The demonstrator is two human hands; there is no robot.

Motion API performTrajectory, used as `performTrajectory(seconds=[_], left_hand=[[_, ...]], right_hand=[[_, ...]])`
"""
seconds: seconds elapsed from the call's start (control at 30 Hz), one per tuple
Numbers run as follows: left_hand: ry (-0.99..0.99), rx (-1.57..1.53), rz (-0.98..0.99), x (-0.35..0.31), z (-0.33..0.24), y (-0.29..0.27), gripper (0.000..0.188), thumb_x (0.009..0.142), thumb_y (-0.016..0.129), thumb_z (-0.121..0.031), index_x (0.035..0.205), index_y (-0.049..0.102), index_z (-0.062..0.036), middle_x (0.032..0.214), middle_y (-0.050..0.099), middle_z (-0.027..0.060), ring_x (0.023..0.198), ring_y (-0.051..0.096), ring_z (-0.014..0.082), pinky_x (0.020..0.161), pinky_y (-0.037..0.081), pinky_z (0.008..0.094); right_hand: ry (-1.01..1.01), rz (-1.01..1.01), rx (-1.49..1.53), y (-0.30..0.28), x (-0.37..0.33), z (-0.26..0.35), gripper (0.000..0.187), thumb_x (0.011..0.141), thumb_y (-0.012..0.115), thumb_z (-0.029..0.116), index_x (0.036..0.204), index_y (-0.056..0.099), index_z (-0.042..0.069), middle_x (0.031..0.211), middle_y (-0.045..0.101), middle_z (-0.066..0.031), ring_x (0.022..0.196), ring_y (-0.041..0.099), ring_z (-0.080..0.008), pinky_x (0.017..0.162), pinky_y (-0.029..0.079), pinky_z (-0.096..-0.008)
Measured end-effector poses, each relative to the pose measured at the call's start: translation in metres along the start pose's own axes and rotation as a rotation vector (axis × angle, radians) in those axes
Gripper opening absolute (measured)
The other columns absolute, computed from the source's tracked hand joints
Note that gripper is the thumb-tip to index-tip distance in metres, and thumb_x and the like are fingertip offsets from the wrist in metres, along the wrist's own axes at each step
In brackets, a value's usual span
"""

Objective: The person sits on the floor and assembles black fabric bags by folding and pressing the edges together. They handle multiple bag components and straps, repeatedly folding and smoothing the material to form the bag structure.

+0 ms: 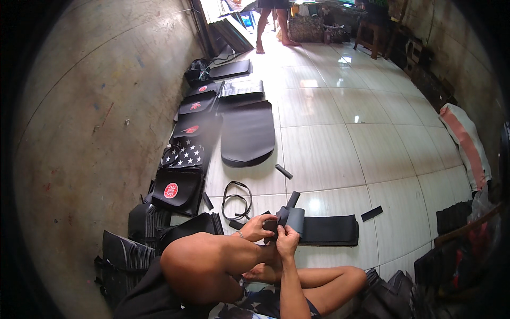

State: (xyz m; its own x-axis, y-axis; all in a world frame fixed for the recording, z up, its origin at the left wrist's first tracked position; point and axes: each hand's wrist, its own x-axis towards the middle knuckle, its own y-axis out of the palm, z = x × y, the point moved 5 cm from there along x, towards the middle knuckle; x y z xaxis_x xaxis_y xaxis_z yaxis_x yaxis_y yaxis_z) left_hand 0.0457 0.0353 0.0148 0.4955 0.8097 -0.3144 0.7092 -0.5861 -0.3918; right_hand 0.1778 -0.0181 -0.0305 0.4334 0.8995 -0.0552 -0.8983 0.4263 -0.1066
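While left hand (256,227) curls inward, right hand (288,242) pinches dark sheet (283,215).

Strong daylight from the far opening (217,7) glares off floor tiles (316,109); fisheye edges fall black.

Left grip (257,228) and right grip (287,241) are right up close to each other, fingers bent and pinched in, the left one tipped over toward the right. Left wrist (241,234) is peeking out past the raised left knee (194,260), which blocks most of that forearm, while the right forearm (293,287) comes pretty much straight up from the bottom edge, between the knees.
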Motion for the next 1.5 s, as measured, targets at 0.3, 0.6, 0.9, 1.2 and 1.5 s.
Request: performTrajectory(seconds=[0.3,0.6,0.9,1.2,1.5], left_hand=[[0.06,0.059,-0.134,0.028,0.052,0.005,0.063,0.065,0.081,-0.019,0.123,0.06,-0.0024,0.116,0.067,0.0165,0.111,0.063,0.0269,0.096,0.049,0.0344],[-0.269,-0.015,-0.326,0.004,0.037,-0.011,0.043,0.071,0.065,-0.005,0.114,0.064,-0.0003,0.089,0.07,0.0138,0.077,0.067,0.0178,0.072,0.054,0.0302],[-0.271,-0.505,-0.354,0.014,0.059,-0.033,0.029,0.073,0.062,0.004,0.102,0.064,0.007,0.083,0.066,0.0083,0.068,0.062,0.0134,0.059,0.052,0.0257],[-0.216,-0.673,-0.085,0.012,0.008,-0.013,0.032,0.08,0.064,0.004,0.111,0.061,0.005,0.095,0.066,0.0101,0.081,0.065,0.016,0.07,0.055,0.0282],[-0.275,-0.735,-0.041,0.006,0.007,-0.009,0.024,0.093,0.055,-0.002,0.115,0.061,0.0023,0.1,0.067,0.0077,0.083,0.067,0.0147,0.079,0.055,0.0288]], right_hand=[[0.038,0.037,0.142,0.011,0.018,-0.028,0.022,0.09,0.065,0.016,0.086,0.064,-0.006,0.076,0.065,-0.0123,0.07,0.059,-0.0148,0.064,0.048,-0.0329],[0.154,0.049,0.34,-0.056,0.018,-0.03,0.013,0.092,0.063,0.004,0.102,0.063,-0.004,0.09,0.066,-0.0034,0.078,0.059,-0.0098,0.071,0.05,-0.0245],[0.025,-1.136,-0.325,-0.266,0.014,-0.053,0.021,0.088,0.061,0.006,0.107,0.061,-0.001,0.101,0.063,-0.0103,0.092,0.058,-0.0179,0.084,0.047,-0.0306],[-0.252,0.162,-0.119,-0.028,0.0,0.028,0.048,0.081,0.076,0.028,0.113,0.061,-0.004,0.107,0.065,-0.0211,0.092,0.065,-0.0318,0.08,0.052,-0.0391],[0.025,0.036,-0.083,-0.08,0.019,-0.005,0.022,0.091,0.057,0.014,0.085,0.059,-0.007,0.06,0.047,-0.0066,0.06,0.042,-0.0093,0.053,0.04,-0.0319]])
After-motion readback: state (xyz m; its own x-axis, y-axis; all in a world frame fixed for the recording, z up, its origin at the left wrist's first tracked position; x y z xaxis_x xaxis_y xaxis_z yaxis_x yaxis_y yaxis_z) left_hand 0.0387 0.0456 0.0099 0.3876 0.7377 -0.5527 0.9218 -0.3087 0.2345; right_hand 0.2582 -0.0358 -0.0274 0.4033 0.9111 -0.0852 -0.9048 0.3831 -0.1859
